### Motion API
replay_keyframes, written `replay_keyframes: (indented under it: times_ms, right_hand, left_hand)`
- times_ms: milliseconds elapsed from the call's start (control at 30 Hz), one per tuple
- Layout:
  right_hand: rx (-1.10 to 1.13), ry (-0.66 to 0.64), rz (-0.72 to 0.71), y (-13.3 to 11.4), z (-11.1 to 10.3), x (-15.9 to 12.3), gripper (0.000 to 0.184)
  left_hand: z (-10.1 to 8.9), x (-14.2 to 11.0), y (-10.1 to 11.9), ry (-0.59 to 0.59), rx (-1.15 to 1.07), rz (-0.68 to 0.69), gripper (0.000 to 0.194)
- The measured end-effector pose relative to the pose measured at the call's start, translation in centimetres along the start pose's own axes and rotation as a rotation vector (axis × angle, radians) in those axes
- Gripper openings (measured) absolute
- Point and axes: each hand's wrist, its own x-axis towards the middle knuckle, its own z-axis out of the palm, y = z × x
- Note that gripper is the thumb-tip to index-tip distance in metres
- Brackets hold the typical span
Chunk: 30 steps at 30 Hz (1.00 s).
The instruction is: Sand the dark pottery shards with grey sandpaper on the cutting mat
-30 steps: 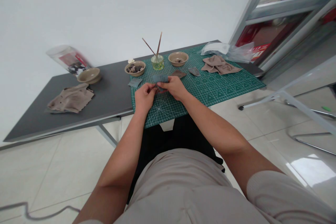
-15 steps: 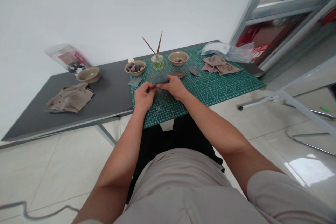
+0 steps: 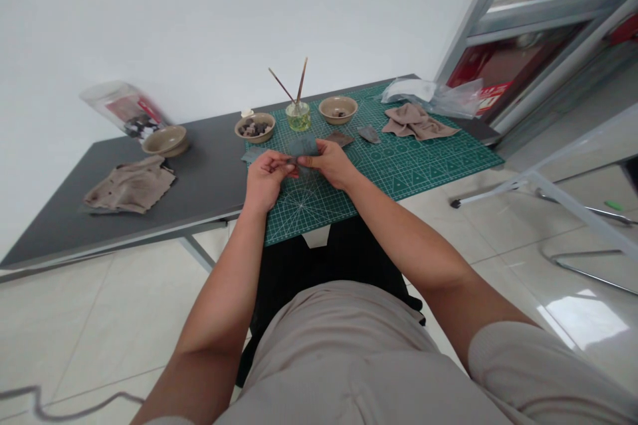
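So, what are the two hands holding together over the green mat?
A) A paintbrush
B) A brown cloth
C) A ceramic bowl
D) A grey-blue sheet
D: the grey-blue sheet is gripped between the fingers of the left hand and the right hand, over the green mat.

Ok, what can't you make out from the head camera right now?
Head view: the grey sheet is partly hidden by the left hand and right hand.
Head view: the lumps in the tan bowl are too small to identify.
Head view: the label on the clear canister is blurred.
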Motion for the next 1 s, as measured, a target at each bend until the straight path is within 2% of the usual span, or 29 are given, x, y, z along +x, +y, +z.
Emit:
replay_keyframes:
  times_ms: [100,267,400,567,767,867,1000]
  right_hand:
    - [0.043,0.032,0.027,-0.1,0.0,-0.1,0.042]
    - [-0.076,0.004,0.037,0.1,0.3,0.1,0.038]
    - [-0.193,0.023,0.042,0.5,0.6,0.5,0.037]
    - [-0.201,0.031,0.119,0.3,0.6,0.4,0.04]
    - [-0.102,0.064,0.139,-0.4,0.4,0.1,0.045]
    - [-0.094,0.055,0.118,-0.4,0.4,0.0,0.045]
    - [-0.162,0.031,0.04,-0.2,0.5,0.0,0.04]
  left_hand:
    - [0.2,0.1,0.1,0.038,0.054,0.0,0.016]
    - [0.6,-0.6,1.0,0.036,0.515,0.062,0.016]
    - [0.9,-1.0,1.4,0.074,0.684,0.083,0.015]
    - [1.0,-1.1,1.4,0.093,0.724,0.082,0.016]
    - [0.8,-1.2,1.7,0.076,0.595,0.053,0.006]
    - [0.7,-1.2,1.5,0.077,0.524,0.063,0.005]
    - [0.8,-1.1,1.5,0.072,0.562,0.133,0.015]
